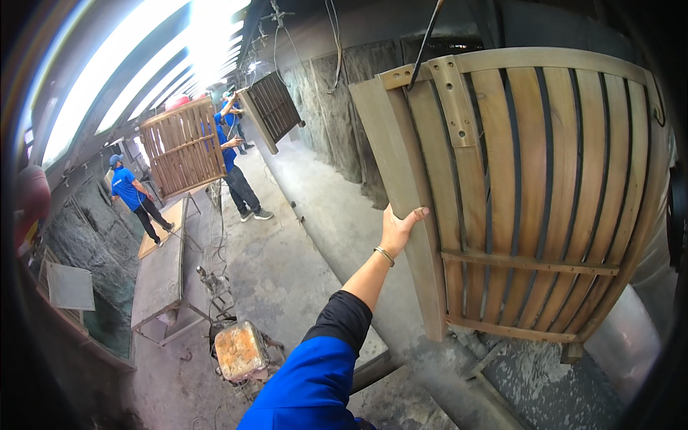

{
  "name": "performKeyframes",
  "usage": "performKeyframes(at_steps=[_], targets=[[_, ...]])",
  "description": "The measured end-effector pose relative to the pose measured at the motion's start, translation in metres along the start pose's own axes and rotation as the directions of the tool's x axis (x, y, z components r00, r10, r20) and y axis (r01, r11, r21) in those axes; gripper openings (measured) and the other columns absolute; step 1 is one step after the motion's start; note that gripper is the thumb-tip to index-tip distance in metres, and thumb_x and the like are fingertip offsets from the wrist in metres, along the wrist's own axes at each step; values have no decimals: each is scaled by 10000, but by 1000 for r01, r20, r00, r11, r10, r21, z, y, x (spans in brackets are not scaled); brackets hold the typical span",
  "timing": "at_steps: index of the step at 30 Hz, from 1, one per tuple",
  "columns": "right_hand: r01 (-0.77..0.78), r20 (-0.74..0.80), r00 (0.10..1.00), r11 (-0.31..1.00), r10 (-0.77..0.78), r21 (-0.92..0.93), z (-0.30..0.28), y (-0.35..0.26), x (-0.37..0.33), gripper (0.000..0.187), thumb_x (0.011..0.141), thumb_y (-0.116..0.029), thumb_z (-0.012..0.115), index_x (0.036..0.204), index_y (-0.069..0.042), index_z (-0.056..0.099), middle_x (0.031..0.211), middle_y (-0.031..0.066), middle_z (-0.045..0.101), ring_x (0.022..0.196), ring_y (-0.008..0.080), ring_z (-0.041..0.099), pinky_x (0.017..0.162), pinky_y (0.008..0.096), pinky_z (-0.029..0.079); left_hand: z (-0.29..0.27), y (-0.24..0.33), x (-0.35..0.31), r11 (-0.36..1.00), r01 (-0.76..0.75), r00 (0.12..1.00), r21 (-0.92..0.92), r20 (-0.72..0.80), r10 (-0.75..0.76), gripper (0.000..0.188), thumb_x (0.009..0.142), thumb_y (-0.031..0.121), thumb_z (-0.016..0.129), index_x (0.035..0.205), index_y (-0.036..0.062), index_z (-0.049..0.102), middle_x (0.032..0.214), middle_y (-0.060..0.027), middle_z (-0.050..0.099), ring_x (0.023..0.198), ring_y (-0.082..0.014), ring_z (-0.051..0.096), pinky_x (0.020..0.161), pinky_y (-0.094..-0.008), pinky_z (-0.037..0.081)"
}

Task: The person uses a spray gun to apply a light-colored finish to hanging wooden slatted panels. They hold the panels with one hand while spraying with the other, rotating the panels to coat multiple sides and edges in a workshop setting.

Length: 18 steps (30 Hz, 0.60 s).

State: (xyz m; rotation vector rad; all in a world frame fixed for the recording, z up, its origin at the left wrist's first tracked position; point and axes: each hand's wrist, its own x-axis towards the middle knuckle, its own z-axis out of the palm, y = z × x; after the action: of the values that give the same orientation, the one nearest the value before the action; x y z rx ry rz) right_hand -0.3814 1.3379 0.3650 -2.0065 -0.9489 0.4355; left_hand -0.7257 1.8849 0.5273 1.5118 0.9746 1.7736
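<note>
My left hand point(400, 231) is closed on the near left edge of a large slatted wooden panel point(530, 186). The thumb lies across the edge board's face, and the other fingers are hidden behind it. The brown panel hangs from a dark hook point(423, 50) at its top. A short strip with drilled holes point(453, 100) sits near its upper left corner, and crossbars run along the lower part. A bracelet circles my left wrist, and my blue sleeve with a black cuff comes in from below. My right hand is not in view.
Other slatted panels hang farther back: a dark one point(269, 107) and a light brown one point(183, 147). A person in blue point(130, 190) stands at left; others work behind the panels. A metal-framed table point(159, 287), a rusty square-topped stool point(242, 351) and hoses stand left.
</note>
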Motion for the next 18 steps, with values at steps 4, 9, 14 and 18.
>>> performKeyframes(at_steps=[4, 9, 14, 18], targets=[[-94, 8, 996, 996, 94, 3, -2, 1, -6, 302, 1010, -220, 700, 1133, 56, 705, 852, 134, 733, 746, 213, 670, 680, 371, 542, -4, -5, -1, 998, -34, 999, 46, -15, 34, 421, 856, 268, 844, 1102, -21, 661, 1008, -77, 733, 894, -153, 682, 841, -320, 558], [-160, 18, 987, 987, 160, 3, -6, 5, -9, 356, 998, -205, 728, 1251, 44, 700, 875, 150, 735, 753, 221, 672, 692, 374, 549, 1, -6, -2, 998, -45, 997, 38, -66, 48, 379, 858, 280, 814, 1056, -22, 699, 962, -73, 717, 862, -174, 677, 798, -328, 553], [-223, 36, 974, 975, 223, 6, -8, 3, -12, 363, 993, -159, 721, 1308, 19, 688, 890, 159, 746, 776, 241, 694, 716, 385, 567, 3, 5, -5, 1000, -5, 997, 13, -78, 6, 382, 860, 274, 807, 1075, -22, 696, 980, -83, 723, 875, -175, 681, 807, -326, 555], [-169, 50, 985, 985, 167, 36, -7, 2, -11, 394, 980, -129, 733, 1336, 25, 668, 1006, 168, 761, 831, 254, 706, 757, 381, 576, -3, -2, -4, 999, 4, 995, 46, -102, 1, 429, 842, 303, 834, 1088, -19, 693, 1020, -112, 725, 929, -193, 682, 853, -339, 550]])
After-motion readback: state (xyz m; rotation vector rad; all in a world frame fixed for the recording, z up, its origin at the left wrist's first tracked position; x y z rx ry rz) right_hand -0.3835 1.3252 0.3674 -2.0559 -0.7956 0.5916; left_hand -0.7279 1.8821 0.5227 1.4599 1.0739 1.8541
